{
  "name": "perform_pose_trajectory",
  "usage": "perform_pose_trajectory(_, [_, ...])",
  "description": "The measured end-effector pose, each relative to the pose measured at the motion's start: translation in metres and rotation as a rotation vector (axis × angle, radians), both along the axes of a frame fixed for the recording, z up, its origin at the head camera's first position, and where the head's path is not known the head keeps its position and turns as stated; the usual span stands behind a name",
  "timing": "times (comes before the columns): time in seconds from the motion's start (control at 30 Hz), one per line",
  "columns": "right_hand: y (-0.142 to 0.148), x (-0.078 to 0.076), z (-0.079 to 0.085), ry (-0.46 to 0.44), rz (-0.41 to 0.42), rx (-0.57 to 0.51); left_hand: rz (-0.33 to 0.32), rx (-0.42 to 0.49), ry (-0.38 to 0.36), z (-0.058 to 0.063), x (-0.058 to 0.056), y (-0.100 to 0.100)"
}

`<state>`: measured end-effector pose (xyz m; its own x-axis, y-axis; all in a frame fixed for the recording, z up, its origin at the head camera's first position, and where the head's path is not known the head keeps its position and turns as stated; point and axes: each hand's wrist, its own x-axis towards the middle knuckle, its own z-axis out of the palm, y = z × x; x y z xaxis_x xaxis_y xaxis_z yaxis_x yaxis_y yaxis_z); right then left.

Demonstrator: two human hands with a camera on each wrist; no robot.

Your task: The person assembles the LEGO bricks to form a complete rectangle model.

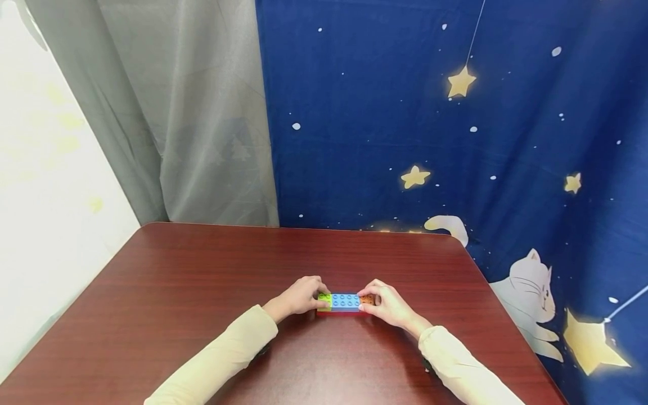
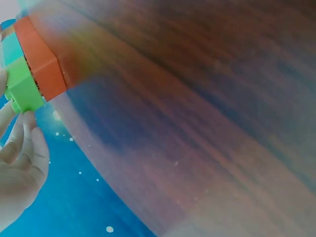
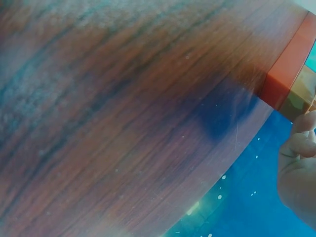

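Observation:
A row of toy building bricks lies near the middle of the table. On top sit a lime-green brick [image 1: 325, 309] at the left, a blue brick [image 1: 346, 302] with studs up, and an orange-brown brick [image 1: 367, 299] at the right. A long red brick [image 2: 42, 59] runs beneath all three. My left hand [image 1: 301, 295] pinches the lime-green end between thumb and fingers. At the other end, my right hand [image 1: 390, 305] pinches the orange-brown brick, with fingertips reaching the blue one's edge. Both wrist views show fingers against the end bricks, partly cut off by the frame.
The dark red wooden table [image 1: 228, 259] extends around the bricks on every side. Behind it hang a grey curtain [image 1: 217, 124] and a blue curtain [image 1: 354, 112] printed with stars and a white cat. A bright white area [image 1: 45, 214] lies to the left.

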<state>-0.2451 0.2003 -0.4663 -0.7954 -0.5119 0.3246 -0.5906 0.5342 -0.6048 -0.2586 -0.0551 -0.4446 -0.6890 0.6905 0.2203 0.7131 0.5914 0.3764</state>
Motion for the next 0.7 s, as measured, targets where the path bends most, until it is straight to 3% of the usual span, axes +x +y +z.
perform_pose_trajectory(0.37, [0.0001, 0.0005, 0.0032, -0.005, -0.001, 0.011, 0.054, -0.127, -0.004, 0.0089, 0.0047, 0.0045])
perform_pose_trajectory(0.7, [-0.0013, 0.0005, 0.0029, 0.013, 0.011, 0.001, 0.092, -0.094, 0.02, 0.0015, 0.0073, -0.0003])
